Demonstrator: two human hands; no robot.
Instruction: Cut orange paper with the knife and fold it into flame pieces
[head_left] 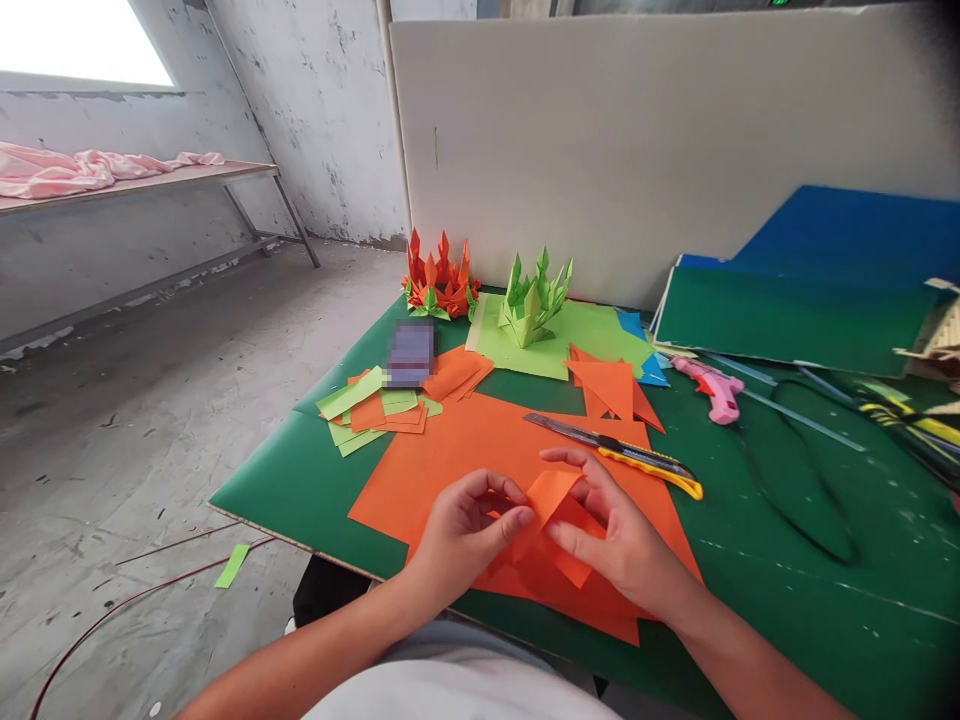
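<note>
My left hand (480, 515) pinches the left corner of a small folded piece of orange paper (553, 492) between thumb and fingers. Curled around its other side, my right hand (611, 520) has its thumb at the lower edge and a finger at the right edge; its index finger is raised off the paper. Both hands are above large orange sheets (450, 450) on the green tabletop. More orange paper (574, 570) shows just under the hands; whether it joins the folded piece I cannot tell. Beyond the right hand lies a yellow utility knife (619, 450), blade out, pointing left.
Behind stand a red-orange paper lotus (441, 280) and a light green one (531, 305) on a green sheet (600, 335). Left are paper slips (360, 400) and a blurred dark rectangle (411, 352). A pink glue gun (712, 385) with a cord lies right, near a blue-green board (795, 310).
</note>
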